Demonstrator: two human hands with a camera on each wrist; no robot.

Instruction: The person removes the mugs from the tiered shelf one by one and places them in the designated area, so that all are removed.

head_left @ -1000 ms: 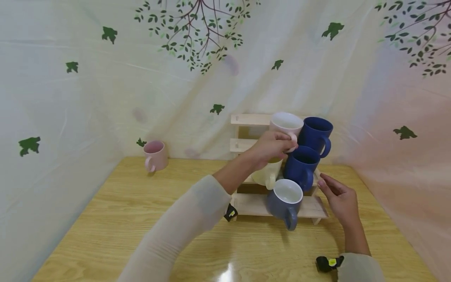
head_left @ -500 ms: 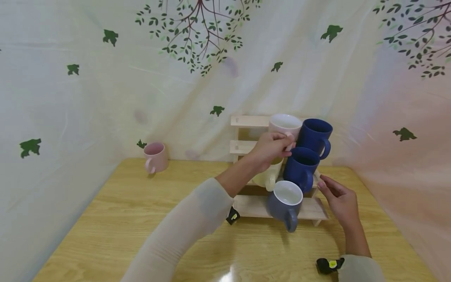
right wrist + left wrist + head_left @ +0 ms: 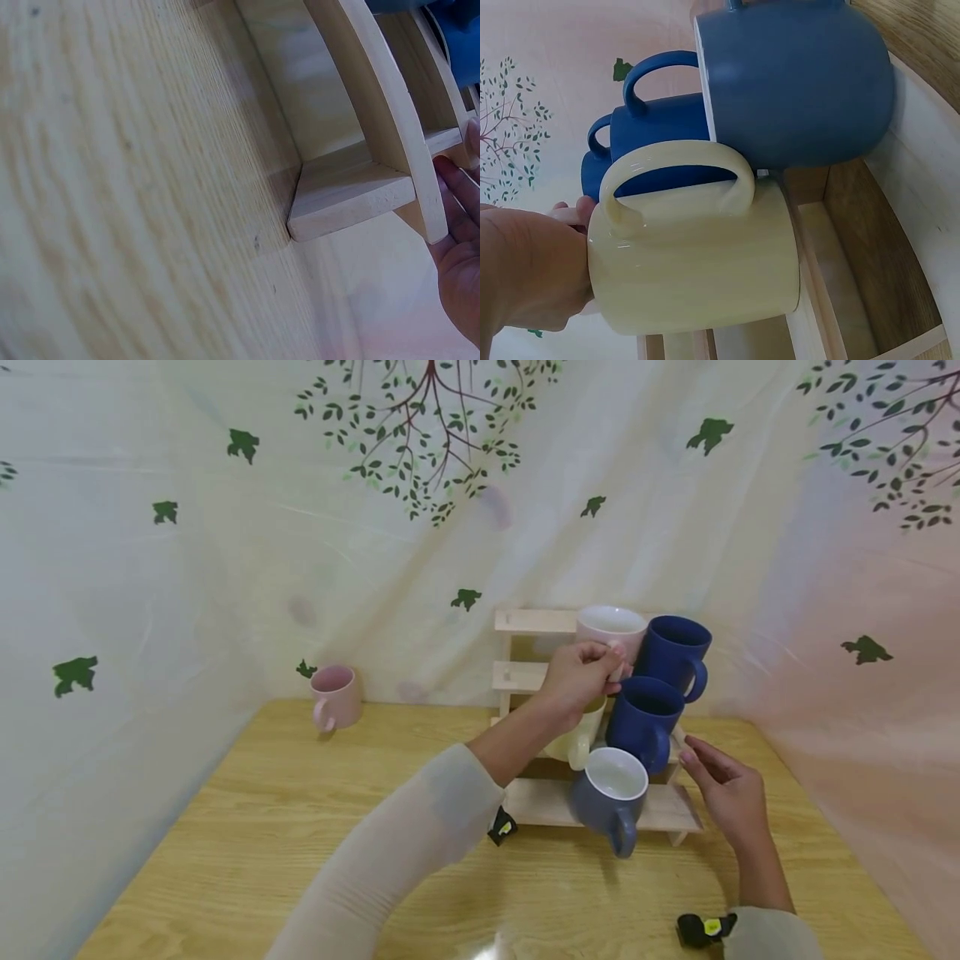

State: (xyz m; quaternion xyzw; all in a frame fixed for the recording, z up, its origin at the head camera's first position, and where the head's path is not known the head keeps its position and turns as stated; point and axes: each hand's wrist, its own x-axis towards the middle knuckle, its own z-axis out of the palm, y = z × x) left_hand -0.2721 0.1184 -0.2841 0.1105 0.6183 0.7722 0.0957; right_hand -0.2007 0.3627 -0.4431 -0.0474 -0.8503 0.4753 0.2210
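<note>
My left hand point(image 3: 573, 681) pinches the handle of a pale pink mug point(image 3: 609, 625) with a white inside, upright at the upper part of a stepped wooden rack point(image 3: 536, 802). Whether its base rests on a shelf is hidden. Beside it on the right stands a dark blue mug point(image 3: 675, 652), with another dark blue mug point(image 3: 640, 718) lower in front. A cream mug point(image 3: 697, 262) sits below my left wrist, partly covered in the head view. On the lowest shelf is a grey-blue mug point(image 3: 603, 802). My right hand point(image 3: 731, 793) holds the rack's right end, thumb above and fingers beneath.
A pink mug point(image 3: 336, 697) stands alone at the table's back left. The wooden table point(image 3: 300, 810) runs back to a hanging cloth point(image 3: 390, 610) printed with leaves, which closes in the back and both sides.
The pale pink mug's handle has turned slightly left with my left fingers. My right hand keeps its place on the rack, and the head view has shifted a little.
</note>
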